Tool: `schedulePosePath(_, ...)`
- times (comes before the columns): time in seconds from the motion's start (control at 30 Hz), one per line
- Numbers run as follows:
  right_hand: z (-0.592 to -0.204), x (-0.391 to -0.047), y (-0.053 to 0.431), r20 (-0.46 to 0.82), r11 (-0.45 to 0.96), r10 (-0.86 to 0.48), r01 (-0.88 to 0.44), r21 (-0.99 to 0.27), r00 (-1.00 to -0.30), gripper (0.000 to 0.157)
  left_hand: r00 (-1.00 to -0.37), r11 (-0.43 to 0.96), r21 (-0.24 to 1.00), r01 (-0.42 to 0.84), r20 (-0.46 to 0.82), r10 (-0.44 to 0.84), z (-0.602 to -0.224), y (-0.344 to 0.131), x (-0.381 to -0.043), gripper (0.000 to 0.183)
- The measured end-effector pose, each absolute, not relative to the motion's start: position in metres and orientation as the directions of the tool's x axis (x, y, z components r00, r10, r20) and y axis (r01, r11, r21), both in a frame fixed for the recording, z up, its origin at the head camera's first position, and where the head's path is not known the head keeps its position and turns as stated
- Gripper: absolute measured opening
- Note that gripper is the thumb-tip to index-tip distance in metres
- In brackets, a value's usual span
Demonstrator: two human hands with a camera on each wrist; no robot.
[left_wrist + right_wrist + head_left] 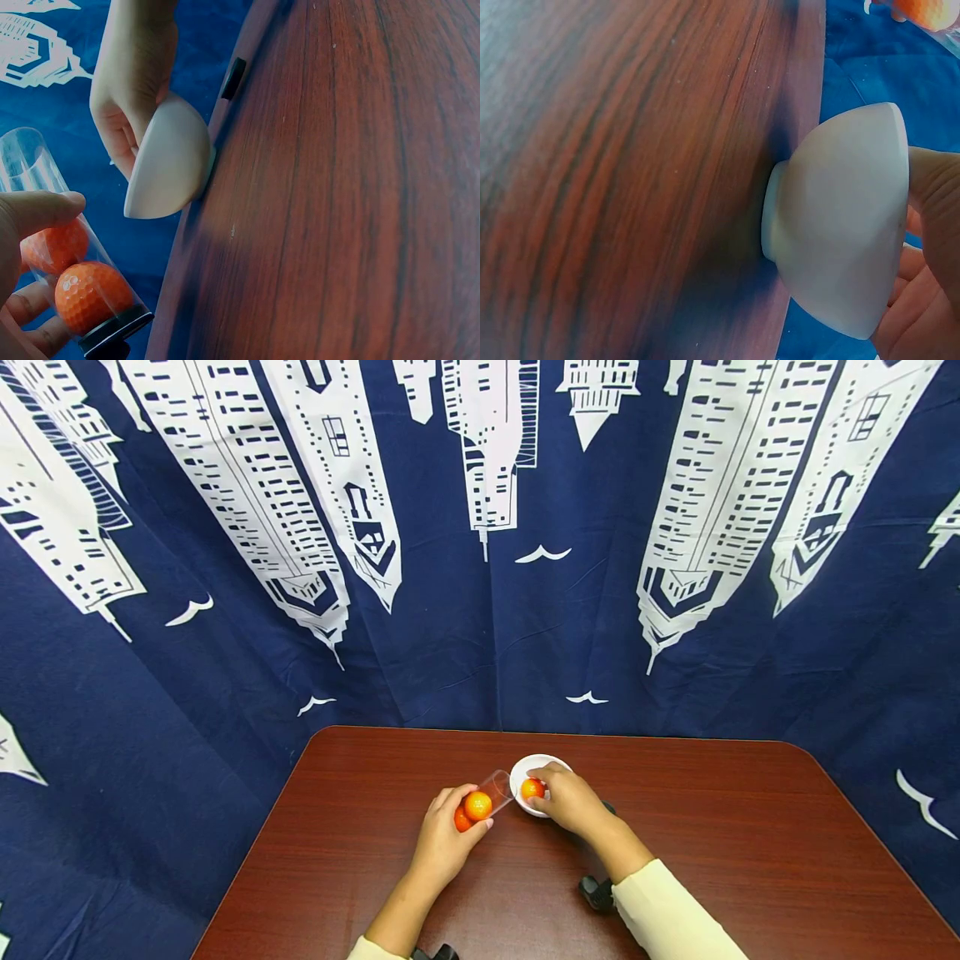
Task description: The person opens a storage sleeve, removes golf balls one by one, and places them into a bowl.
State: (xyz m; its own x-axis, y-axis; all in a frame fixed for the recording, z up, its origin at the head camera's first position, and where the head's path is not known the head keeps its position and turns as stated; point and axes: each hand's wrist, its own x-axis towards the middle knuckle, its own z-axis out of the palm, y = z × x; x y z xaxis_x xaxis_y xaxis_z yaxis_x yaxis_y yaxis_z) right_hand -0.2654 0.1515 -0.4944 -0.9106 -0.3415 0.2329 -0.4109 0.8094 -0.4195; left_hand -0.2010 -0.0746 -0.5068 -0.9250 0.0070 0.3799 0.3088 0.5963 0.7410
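My left hand (441, 839) grips a clear tube (498, 787), tilted with its open end towards the bowl. Inside are two orange golf balls (91, 296), one above the other, over a black end cap (116, 332). A white bowl (536, 762) stands upright on the table, close to the tube's mouth. My right hand (573, 802) reaches over the bowl's rim, thumb and fingers pinching another orange golf ball (532, 788). From the right wrist view the bowl's wall hides that ball and the fingertips.
The brown wooden table (720, 827) carries everything. A small black round piece (234, 79) lies on it beyond the bowl. Behind hangs a dark blue curtain (450, 652) with white buildings. A black wrist device (596, 893) sits by the right forearm.
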Motion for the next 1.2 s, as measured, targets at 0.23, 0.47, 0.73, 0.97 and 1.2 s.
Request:
schedulePosePath(0.23,-0.496,-0.264,0.152,0.272,0.776,-0.350,-0.440,-0.452,-0.896,0.041,-0.927,0.590,0.748,0.304,0.374,0.003,-0.506,-0.075,-0.200,0.049)
schedulePosePath(0.47,-0.497,-0.259,0.156,0.331,0.735,-0.302,-0.439,-0.516,-0.894,0.037,-0.931,0.588,0.753,0.294,0.364,0.000,-0.505,-0.075,-0.200,0.050)
schedulePosePath(0.73,-0.496,-0.251,0.161,0.411,0.674,-0.231,-0.450,-0.586,-0.882,0.035,-0.931,0.589,0.752,0.295,0.365,-0.001,-0.505,-0.076,-0.200,0.050)
schedulePosePath(0.97,-0.493,-0.243,0.162,0.437,0.600,-0.181,-0.451,-0.661,-0.881,0.035,-0.929,0.583,0.754,0.302,0.370,0.003,-0.502,-0.075,-0.199,0.050)
schedulePosePath(1.2,-0.489,-0.235,0.162,0.447,0.553,-0.150,-0.450,-0.701,-0.882,0.034,-0.924,0.594,0.741,0.314,0.383,0.010,-0.501,-0.076,-0.198,0.050)
